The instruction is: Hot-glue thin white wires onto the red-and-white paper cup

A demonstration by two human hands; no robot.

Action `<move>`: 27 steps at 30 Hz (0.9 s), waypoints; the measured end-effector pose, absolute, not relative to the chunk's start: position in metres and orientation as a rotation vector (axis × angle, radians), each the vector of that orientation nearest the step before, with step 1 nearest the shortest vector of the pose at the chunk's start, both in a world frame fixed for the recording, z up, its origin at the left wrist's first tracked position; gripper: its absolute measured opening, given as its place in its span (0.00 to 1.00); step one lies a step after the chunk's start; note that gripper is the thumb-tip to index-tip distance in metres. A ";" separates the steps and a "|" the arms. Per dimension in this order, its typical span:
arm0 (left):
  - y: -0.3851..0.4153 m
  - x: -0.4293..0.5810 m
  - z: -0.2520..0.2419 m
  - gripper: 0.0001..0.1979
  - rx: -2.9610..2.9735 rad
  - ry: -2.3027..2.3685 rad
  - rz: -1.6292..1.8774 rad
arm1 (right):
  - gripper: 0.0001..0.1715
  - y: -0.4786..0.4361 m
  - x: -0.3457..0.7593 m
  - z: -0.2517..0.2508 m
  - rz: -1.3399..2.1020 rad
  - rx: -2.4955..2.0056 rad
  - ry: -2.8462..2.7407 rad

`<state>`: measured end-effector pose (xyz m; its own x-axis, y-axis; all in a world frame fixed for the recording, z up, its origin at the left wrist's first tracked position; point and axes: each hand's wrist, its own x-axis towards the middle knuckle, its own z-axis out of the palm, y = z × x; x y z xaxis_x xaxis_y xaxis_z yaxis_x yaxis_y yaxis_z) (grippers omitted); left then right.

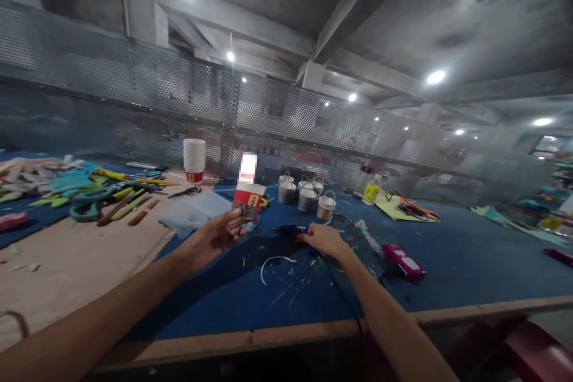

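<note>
A red and white paper cup (249, 198) is held by its lower part in my left hand (219, 237), above the blue table mat. My right hand (326, 240) is closed on a dark blue glue gun (290, 230), whose tip points left toward the cup. Behind my hands stand several small grey-white buckets with wire handles, one of them (326, 206) nearest my right hand. Below the glue gun, thin wires (301, 277) and a curved white strip (264, 270) lie on the mat.
Stacked paper cups (194, 160) stand at the back left. Scissors (92, 202) and knives lie left. A yellow-labelled bottle (371, 191) stands behind, and a magenta device (403, 261) lies right. A perforated metal screen (268, 107) rises behind the table.
</note>
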<state>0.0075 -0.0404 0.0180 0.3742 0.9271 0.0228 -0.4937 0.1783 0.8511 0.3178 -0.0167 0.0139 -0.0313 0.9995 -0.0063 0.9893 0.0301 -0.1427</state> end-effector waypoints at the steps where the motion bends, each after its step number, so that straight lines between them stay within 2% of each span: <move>1: -0.040 0.007 0.018 0.14 0.908 0.594 1.093 | 0.21 -0.016 0.318 0.012 0.168 -2.112 -2.163; 6: -0.038 0.007 0.017 0.15 0.929 0.603 1.082 | 0.22 -0.012 0.320 0.012 0.223 -2.022 -1.987; 12: -0.044 0.009 0.021 0.14 0.897 0.691 1.128 | 0.26 -0.020 0.308 0.022 0.924 -1.089 -1.402; 16: -0.047 0.011 0.023 0.13 0.881 0.730 1.142 | 0.25 -0.041 0.290 0.027 1.230 -0.847 -1.311; 21: -0.044 0.013 0.019 0.16 0.958 0.698 1.121 | 0.20 -0.060 0.281 0.030 1.157 -0.834 -1.453; 27: -0.046 0.015 0.019 0.13 0.974 0.765 1.138 | 0.17 -0.068 0.276 0.027 0.980 -0.893 -1.631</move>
